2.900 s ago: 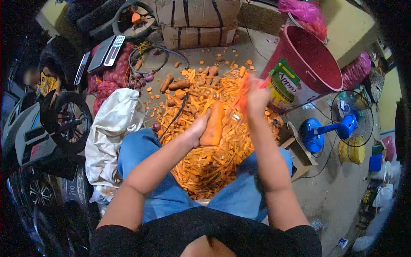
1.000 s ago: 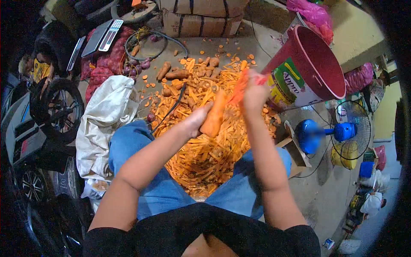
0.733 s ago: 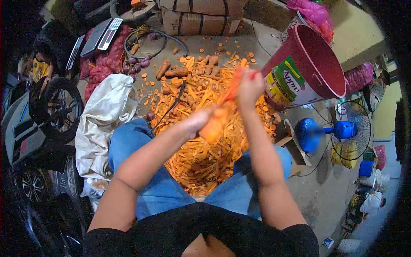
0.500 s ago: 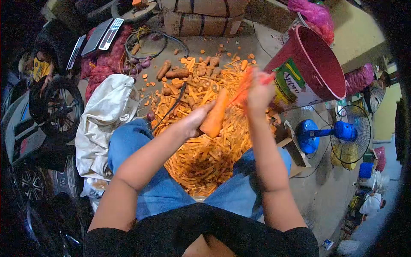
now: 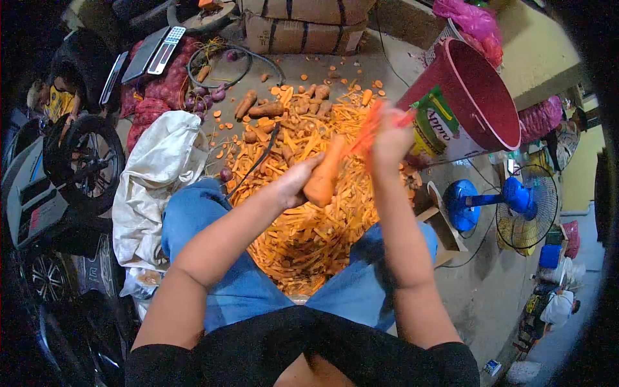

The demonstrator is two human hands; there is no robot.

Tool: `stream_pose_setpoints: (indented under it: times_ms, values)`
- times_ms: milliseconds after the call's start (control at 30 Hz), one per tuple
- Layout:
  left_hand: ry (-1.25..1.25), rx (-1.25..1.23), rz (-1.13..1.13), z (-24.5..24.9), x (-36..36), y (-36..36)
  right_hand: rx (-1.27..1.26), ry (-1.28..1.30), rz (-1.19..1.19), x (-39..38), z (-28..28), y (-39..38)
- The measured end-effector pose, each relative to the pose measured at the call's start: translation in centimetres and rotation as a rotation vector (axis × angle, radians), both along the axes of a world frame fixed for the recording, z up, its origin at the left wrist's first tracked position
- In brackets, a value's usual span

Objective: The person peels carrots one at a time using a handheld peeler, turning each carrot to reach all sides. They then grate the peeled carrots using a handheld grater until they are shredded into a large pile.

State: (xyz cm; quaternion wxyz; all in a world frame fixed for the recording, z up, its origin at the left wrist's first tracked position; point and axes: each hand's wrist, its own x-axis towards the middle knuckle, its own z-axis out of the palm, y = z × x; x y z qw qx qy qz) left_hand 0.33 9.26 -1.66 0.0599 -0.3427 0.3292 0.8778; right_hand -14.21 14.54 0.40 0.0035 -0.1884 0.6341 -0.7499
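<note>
My left hand [image 5: 296,184] is wrapped around the thick end of a carrot [image 5: 324,177], whose narrow tip points up and away from me. Just right of that tip, my right hand [image 5: 391,143] is closed on a red-orange peeler [image 5: 369,129]. The hand and tool are smeared by motion, so the blade cannot be made out. Beneath both hands, between my knees, spreads a big heap of carrot peelings [image 5: 296,248]. Several unpeeled carrots [image 5: 265,110] lie at the far side of the heap.
A dark red bucket [image 5: 480,97] leans at the right, close to my right hand. Beyond it stands a blue fan [image 5: 516,197]. A white sack [image 5: 155,187] lies by my left knee, with onion bags [image 5: 174,80] behind. Cartons [image 5: 303,29] sit at the back; a motorcycle wheel [image 5: 93,164] is left.
The carrot has tilted slightly in my left hand. My right hand stays near the carrot's tip, blurred in both frames, with the peeler still in its grip.
</note>
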Motion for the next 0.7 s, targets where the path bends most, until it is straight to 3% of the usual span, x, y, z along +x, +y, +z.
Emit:
stream_pose_setpoints:
  times_ms: [67,133,233,267,300,367,400,467,533,600,633,700]
  values:
    - [0.093,0.085,-0.026,-1.4,-0.4,-0.2,0.197,0.151,0.082,6.1,0.8,0.4]
    - [0.205,0.027,0.121,-1.5,-0.6,0.3,0.280,0.256,0.094,6.8,-0.5,0.2]
    - [0.127,-0.040,-0.069,0.3,0.2,0.0,0.152,0.073,-0.015,3.7,0.2,-0.4]
    - [0.061,-0.075,-0.174,1.2,0.5,0.2,0.275,0.112,-0.159,0.5,-0.6,-0.3]
    - [0.073,0.044,-0.160,0.3,0.8,0.6,0.397,0.152,-0.307,-3.0,-1.8,-0.1]
    - [0.113,0.072,-0.107,0.0,0.4,0.8,0.293,0.157,-0.457,-6.1,-3.2,0.7]
    - [0.151,0.097,-0.052,0.1,0.2,0.7,0.288,0.158,-0.456,-5.4,-2.0,0.5]
    - [0.105,0.144,-0.008,0.6,0.3,-0.2,-0.082,-0.152,-0.039,-1.1,1.0,0.7]
    - [0.070,0.203,0.138,1.1,0.1,-0.4,-0.026,0.109,0.130,5.5,0.1,0.1]
    - [0.079,0.187,0.180,0.4,-0.1,-0.3,0.067,0.092,0.111,6.1,0.7,-0.1]
    - [0.109,0.146,0.087,0.2,0.0,-0.1,0.162,0.074,0.093,6.2,0.9,0.0]
    - [0.050,0.042,-0.034,1.9,0.6,0.3,0.321,0.243,-0.132,1.5,-0.4,-0.2]
